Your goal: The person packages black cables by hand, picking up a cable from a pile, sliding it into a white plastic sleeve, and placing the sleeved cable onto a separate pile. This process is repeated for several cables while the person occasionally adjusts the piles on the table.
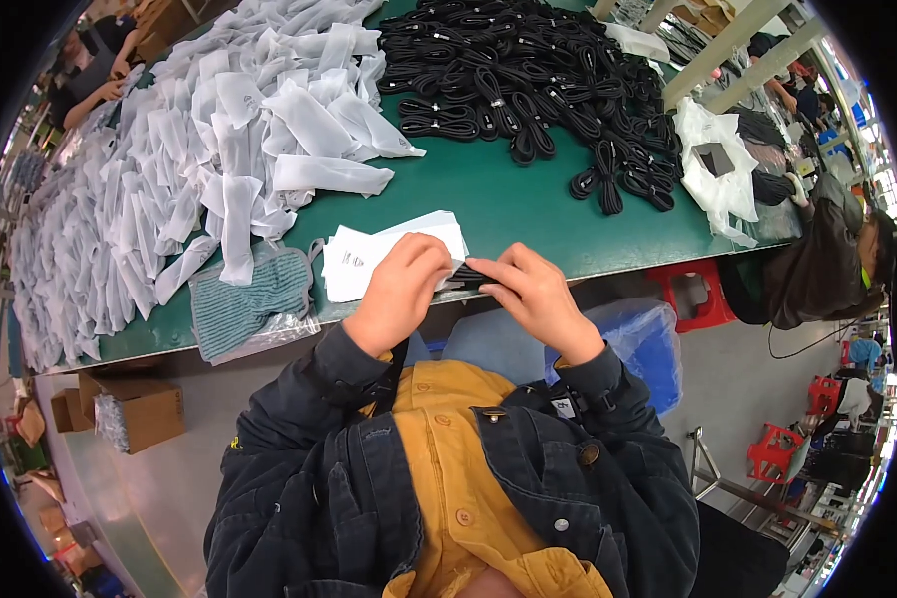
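The green table (508,204) carries a large heap of white pouches (199,140) on the left and a pile of bundled black cables (528,70) at the far centre; a grey cloth (254,294) lies near the front edge. Other workers sit around the room (cardboard boxes stand on the floor). At the table's front edge, the left hand (399,294) and right hand (538,294) meet, both gripping one coiled black cable (468,276) beside a stack of flat white pouches (369,254).
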Demonstrator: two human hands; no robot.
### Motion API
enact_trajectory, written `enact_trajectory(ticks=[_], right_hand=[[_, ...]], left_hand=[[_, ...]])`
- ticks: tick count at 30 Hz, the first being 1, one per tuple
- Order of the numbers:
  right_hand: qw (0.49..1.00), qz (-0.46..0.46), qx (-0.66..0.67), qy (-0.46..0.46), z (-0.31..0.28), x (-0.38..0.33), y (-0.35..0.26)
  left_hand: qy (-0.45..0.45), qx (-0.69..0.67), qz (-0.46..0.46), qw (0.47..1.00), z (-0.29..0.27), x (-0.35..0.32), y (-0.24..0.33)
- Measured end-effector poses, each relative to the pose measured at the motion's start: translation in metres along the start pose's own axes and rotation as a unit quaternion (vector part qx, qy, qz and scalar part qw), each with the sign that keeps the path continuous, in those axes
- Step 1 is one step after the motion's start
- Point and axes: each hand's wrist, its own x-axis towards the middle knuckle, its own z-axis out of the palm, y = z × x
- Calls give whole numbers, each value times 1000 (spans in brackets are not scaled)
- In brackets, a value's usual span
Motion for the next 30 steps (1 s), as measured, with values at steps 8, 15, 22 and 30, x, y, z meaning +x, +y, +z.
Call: enact_trajectory(ticks=[8,15,22,30], right_hand=[[788,410,453,-75,1,-4,3],[994,-42,77,59,1,5,-21],[964,-48,183,186,-6,24,-32],[964,-175,95,174,-25,46,-46]], left_hand=[[-35,41,93,994,-6,7,12],[11,-16,11,1000,-9,16,21],[16,-355,-162,921,-15,32,19],[-29,-457,-208,864,-26,42,14]])
